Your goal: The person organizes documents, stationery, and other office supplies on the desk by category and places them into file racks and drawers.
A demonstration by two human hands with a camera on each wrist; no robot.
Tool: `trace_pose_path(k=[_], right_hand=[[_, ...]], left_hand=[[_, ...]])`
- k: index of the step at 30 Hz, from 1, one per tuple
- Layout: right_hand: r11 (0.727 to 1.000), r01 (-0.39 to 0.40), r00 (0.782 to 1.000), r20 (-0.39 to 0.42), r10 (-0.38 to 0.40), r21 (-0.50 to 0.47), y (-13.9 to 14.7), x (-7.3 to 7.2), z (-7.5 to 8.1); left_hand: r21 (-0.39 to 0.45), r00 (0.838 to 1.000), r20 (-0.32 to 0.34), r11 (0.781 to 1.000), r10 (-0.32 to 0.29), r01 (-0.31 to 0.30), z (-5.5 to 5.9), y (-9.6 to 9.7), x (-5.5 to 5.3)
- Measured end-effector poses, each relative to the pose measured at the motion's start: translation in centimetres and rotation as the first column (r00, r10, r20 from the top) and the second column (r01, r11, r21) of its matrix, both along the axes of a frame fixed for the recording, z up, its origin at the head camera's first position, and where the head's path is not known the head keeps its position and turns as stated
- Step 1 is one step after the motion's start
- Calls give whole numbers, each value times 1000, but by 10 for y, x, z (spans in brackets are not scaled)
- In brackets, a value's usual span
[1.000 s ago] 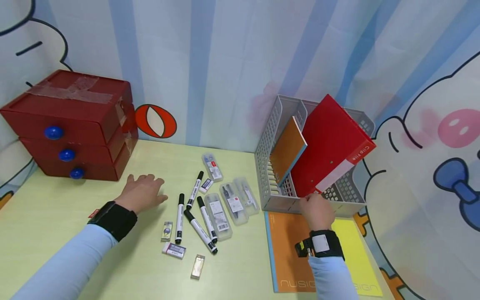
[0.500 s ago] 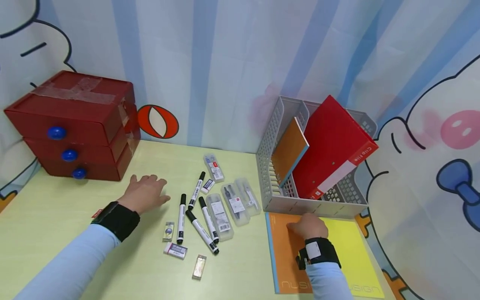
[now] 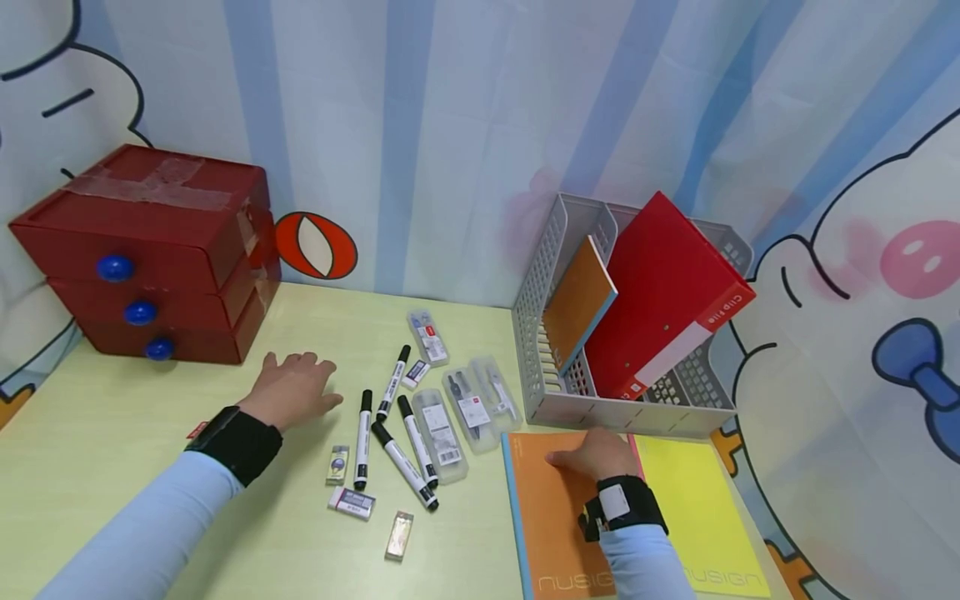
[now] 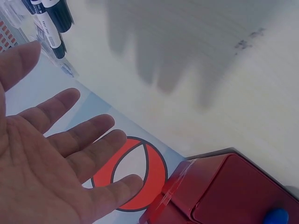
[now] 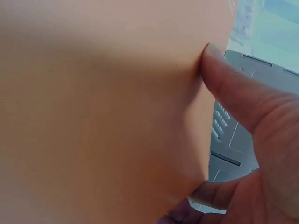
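Note:
My right hand (image 3: pixel 602 455) pinches the top right corner of an orange notebook (image 3: pixel 538 508) with a blue spine. In the right wrist view its thumb (image 5: pixel 229 84) presses on the cover, and the other fingers go under the edge, partly hidden. A yellow notebook (image 3: pixel 701 500) lies just right of the orange one, with a pink strip along its left edge. My left hand (image 3: pixel 294 392) is over the table left of the markers, fingers spread and holding nothing. Its palm (image 4: pixel 37 172) faces the left wrist camera.
A grey file rack (image 3: pixel 630 410) holds a red clip file (image 3: pixel 660 292) and an orange-brown notebook (image 3: pixel 577 304). Between the hands lie several markers (image 3: pixel 405 465), erasers (image 3: pixel 351 502) and clear plastic cases (image 3: pixel 440 435). A dark red drawer box (image 3: pixel 150 250) stands at the back left.
My right hand has come down from the rack's front edge onto the orange notebook. It has taken hold of the notebook and shifted it left, baring more of the yellow one.

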State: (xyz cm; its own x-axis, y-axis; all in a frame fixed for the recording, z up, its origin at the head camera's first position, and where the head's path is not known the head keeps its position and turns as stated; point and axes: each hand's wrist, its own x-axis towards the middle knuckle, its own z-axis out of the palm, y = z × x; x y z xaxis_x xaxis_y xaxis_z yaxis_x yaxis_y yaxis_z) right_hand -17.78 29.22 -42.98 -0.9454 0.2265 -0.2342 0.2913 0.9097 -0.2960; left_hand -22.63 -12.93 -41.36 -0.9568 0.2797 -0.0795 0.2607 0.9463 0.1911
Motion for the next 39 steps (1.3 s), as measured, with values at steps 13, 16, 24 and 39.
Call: trace_pose_path(k=[13, 16, 24, 39], right_hand=[[999, 28, 999, 43, -27, -19, 4, -4, 1], [1000, 31, 998, 49, -31, 0, 0, -5, 3], [997, 75, 993, 92, -74, -4, 0, -8, 2], [989, 7, 1000, 31, -3, -149, 10, -9, -5]], left_hand=[[7, 1000, 1, 1000, 1, -1, 1, 1, 0], [5, 1000, 1, 1000, 1, -1, 1, 1, 0], [6, 1000, -18, 1000, -6, 6, 0, 0, 1], [0, 1000, -5, 1000, -10, 10, 0, 2, 1]])
